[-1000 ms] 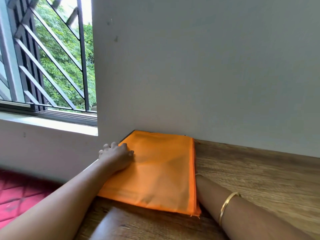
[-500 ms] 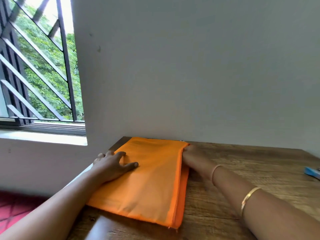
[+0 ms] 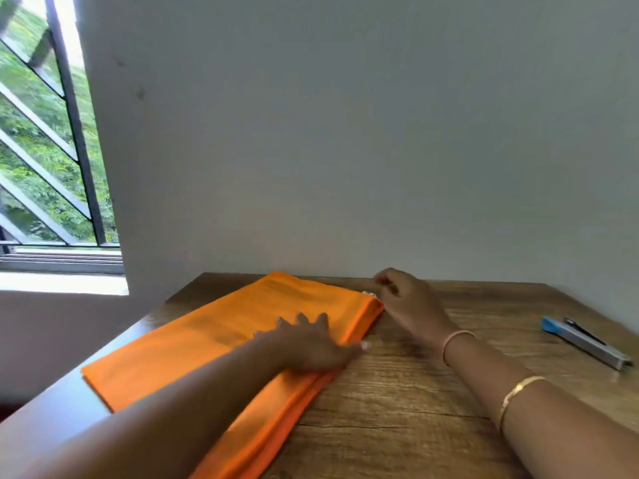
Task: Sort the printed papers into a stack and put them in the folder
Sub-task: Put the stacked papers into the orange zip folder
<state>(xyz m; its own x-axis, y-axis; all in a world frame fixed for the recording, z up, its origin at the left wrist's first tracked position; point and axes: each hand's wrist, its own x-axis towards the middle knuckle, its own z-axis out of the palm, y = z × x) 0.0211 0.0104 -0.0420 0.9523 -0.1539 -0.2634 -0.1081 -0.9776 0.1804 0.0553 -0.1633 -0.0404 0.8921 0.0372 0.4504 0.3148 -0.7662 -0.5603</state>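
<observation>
Centre frame: your flat left hand [image 3: 311,344] has slid across the folder [image 3: 207,340] — right hand [image 3: 411,305] curls at the zip [image 3: 359,324]'s far end, grip unclear; closing likely finished.

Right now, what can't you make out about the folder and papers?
Head view only.
- Papers: none visible; the orange folder is opaque, so whether they are inside cannot be told.
- Right hand: curled fingers by the zip pull; too small to tell a pinch.
- Left hand: motion-blurred on the folder.
- Folder's near end: hidden by the left forearm, cut by the bottom edge.
</observation>
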